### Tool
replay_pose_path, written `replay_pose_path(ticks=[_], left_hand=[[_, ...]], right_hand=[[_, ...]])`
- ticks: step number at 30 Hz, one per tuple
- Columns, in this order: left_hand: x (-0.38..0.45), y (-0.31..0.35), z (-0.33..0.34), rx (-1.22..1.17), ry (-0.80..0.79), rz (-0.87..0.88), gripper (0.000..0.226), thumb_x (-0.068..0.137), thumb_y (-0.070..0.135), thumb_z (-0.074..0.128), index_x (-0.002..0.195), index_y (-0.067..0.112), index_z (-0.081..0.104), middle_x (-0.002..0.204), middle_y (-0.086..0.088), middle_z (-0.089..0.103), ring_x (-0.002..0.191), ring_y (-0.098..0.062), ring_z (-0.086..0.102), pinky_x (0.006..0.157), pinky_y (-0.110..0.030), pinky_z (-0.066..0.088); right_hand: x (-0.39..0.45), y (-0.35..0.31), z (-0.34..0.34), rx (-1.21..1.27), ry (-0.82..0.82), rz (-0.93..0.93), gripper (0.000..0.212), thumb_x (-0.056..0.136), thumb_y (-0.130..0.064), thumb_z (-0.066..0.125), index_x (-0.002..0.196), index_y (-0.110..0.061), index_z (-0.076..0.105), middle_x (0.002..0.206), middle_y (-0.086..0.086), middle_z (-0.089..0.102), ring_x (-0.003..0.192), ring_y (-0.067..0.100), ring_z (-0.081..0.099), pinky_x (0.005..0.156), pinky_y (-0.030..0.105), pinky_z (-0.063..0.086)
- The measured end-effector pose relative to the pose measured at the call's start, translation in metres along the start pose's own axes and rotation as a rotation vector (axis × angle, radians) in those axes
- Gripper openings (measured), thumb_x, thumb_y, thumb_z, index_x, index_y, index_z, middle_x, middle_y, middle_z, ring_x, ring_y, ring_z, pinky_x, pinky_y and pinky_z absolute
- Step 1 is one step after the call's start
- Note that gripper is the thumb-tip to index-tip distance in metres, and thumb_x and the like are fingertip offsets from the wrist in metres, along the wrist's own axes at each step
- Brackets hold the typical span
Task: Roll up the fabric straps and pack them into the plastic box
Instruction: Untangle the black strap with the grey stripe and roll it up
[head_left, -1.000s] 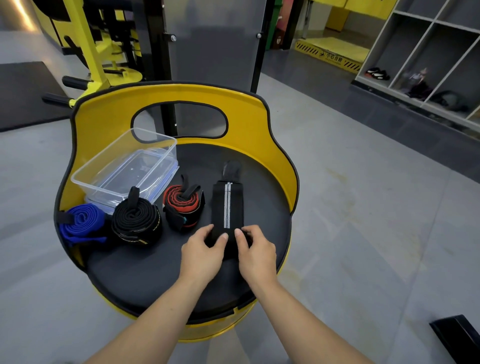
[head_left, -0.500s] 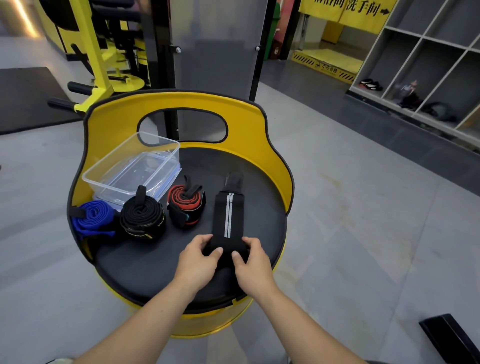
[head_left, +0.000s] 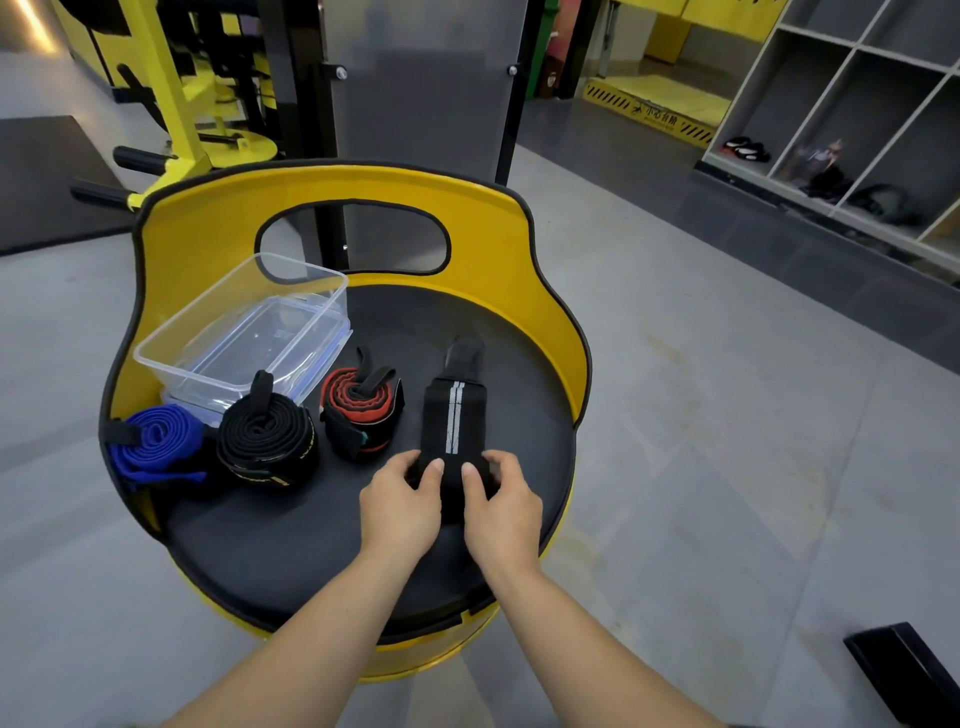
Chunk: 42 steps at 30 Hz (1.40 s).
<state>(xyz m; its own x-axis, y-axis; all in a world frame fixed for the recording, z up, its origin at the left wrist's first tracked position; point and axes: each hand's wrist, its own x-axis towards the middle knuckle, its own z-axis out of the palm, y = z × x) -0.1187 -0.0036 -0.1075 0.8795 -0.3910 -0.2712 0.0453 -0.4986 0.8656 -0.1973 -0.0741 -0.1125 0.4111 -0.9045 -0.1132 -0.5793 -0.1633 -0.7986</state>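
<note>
A black strap with a white stripe (head_left: 453, 410) lies stretched out on the black round seat (head_left: 291, 540). Its near end is partly rolled. My left hand (head_left: 400, 501) and my right hand (head_left: 501, 506) pinch that rolled end from either side, thumbs on top. To the left stand three rolled straps: a red-and-black one (head_left: 358, 410), a black one (head_left: 265, 441) and a blue one (head_left: 153, 441). The clear plastic box (head_left: 244, 332) sits open at the back left, on top of its lid, with nothing inside.
A yellow backrest (head_left: 498, 244) with an oval cut-out curves round the seat's far side. Grey floor surrounds the seat. Yellow gym equipment (head_left: 182, 114) stands at the back left, cubby shelves (head_left: 852, 119) at the right, and a black object (head_left: 904, 675) lies at the lower right.
The roll at the strap's near end has grown and moved slightly away from me, leaving a shorter flat length. The camera view has shifted a little.
</note>
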Motion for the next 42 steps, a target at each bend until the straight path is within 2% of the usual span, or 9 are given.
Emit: replay_pose_path(ticks=[7, 15, 17, 19, 24, 29, 33, 37, 42], left_hand=[[-0.015, -0.012, -0.006, -0.118, -0.044, -0.068, 0.042, 0.096, 0.016, 0.064, 0.137, 0.026, 0.061, 0.125, 0.004, 0.068, 0.110, -0.015, 0.064, 0.089, -0.028, 0.048], [-0.014, -0.014, -0.017, 0.090, -0.056, -0.047, 0.044, 0.098, 0.045, 0.059, 0.133, 0.020, 0.067, 0.129, 0.001, 0.070, 0.126, -0.022, 0.059, 0.103, -0.037, 0.049], [-0.008, -0.008, -0.017, 0.099, -0.035, -0.035, 0.044, 0.097, 0.047, 0.061, 0.127, 0.017, 0.071, 0.123, -0.002, 0.072, 0.124, -0.024, 0.059, 0.094, -0.029, 0.046], [-0.006, -0.003, -0.015, 0.105, 0.013, 0.005, 0.042, 0.096, 0.046, 0.065, 0.124, 0.015, 0.073, 0.118, -0.004, 0.074, 0.122, -0.025, 0.060, 0.088, -0.029, 0.043], [0.001, -0.007, -0.008, -0.006, -0.059, 0.019, 0.044, 0.096, 0.035, 0.066, 0.138, 0.021, 0.063, 0.131, 0.001, 0.068, 0.126, -0.019, 0.058, 0.105, -0.032, 0.044], [0.007, -0.013, -0.019, 0.021, -0.213, 0.017, 0.056, 0.092, 0.016, 0.072, 0.145, 0.023, 0.055, 0.118, 0.008, 0.067, 0.114, -0.012, 0.062, 0.099, -0.028, 0.046], [0.000, -0.013, -0.021, 0.069, -0.187, 0.017, 0.040, 0.091, 0.025, 0.073, 0.131, 0.022, 0.067, 0.110, 0.006, 0.073, 0.102, -0.013, 0.067, 0.088, -0.027, 0.048], [-0.013, -0.009, -0.025, 0.165, -0.145, -0.009, 0.032, 0.093, 0.051, 0.065, 0.098, 0.021, 0.073, 0.086, 0.005, 0.071, 0.086, -0.016, 0.064, 0.069, -0.030, 0.046], [-0.006, -0.008, -0.020, 0.133, -0.073, -0.073, 0.046, 0.092, 0.061, 0.059, 0.085, 0.017, 0.068, 0.083, 0.000, 0.069, 0.097, -0.028, 0.063, 0.078, -0.037, 0.049]], right_hand=[[-0.023, 0.005, -0.008, 0.138, -0.187, 0.097, 0.047, 0.097, -0.014, 0.059, 0.140, -0.029, 0.047, 0.119, -0.009, 0.065, 0.104, 0.010, 0.062, 0.090, 0.021, 0.050], [-0.022, 0.012, -0.010, -0.104, -0.242, 0.005, 0.053, 0.106, -0.040, 0.047, 0.156, -0.024, 0.036, 0.143, 0.005, 0.045, 0.135, 0.021, 0.047, 0.109, 0.027, 0.035], [-0.014, 0.009, -0.008, -0.109, -0.216, 0.020, 0.054, 0.105, -0.045, 0.047, 0.154, -0.023, 0.041, 0.145, 0.004, 0.044, 0.134, 0.021, 0.048, 0.109, 0.028, 0.037], [-0.008, 0.005, -0.004, -0.084, -0.146, 0.014, 0.050, 0.103, -0.045, 0.052, 0.148, -0.024, 0.048, 0.141, 0.000, 0.048, 0.128, 0.018, 0.052, 0.105, 0.027, 0.040], [-0.001, 0.005, 0.001, -0.014, -0.011, -0.019, 0.026, 0.101, -0.042, 0.057, 0.124, -0.031, 0.061, 0.116, -0.010, 0.068, 0.112, 0.015, 0.062, 0.093, 0.032, 0.049], [-0.001, 0.000, -0.008, 0.096, -0.162, 0.050, 0.033, 0.097, -0.035, 0.063, 0.129, -0.028, 0.058, 0.113, -0.005, 0.066, 0.101, 0.012, 0.063, 0.081, 0.019, 0.045], [-0.007, 0.008, -0.019, 0.020, -0.296, 0.005, 0.057, 0.094, -0.020, 0.066, 0.146, -0.030, 0.045, 0.132, -0.001, 0.063, 0.118, 0.015, 0.061, 0.096, 0.020, 0.048], [-0.008, 0.015, -0.030, 0.005, -0.286, -0.046, 0.053, 0.097, -0.035, 0.063, 0.146, -0.042, 0.045, 0.127, -0.011, 0.064, 0.117, 0.011, 0.060, 0.095, 0.020, 0.045], [0.002, 0.014, -0.025, -0.012, -0.264, -0.058, 0.045, 0.096, -0.049, 0.061, 0.138, -0.036, 0.054, 0.125, -0.009, 0.065, 0.118, 0.013, 0.060, 0.100, 0.030, 0.049]])
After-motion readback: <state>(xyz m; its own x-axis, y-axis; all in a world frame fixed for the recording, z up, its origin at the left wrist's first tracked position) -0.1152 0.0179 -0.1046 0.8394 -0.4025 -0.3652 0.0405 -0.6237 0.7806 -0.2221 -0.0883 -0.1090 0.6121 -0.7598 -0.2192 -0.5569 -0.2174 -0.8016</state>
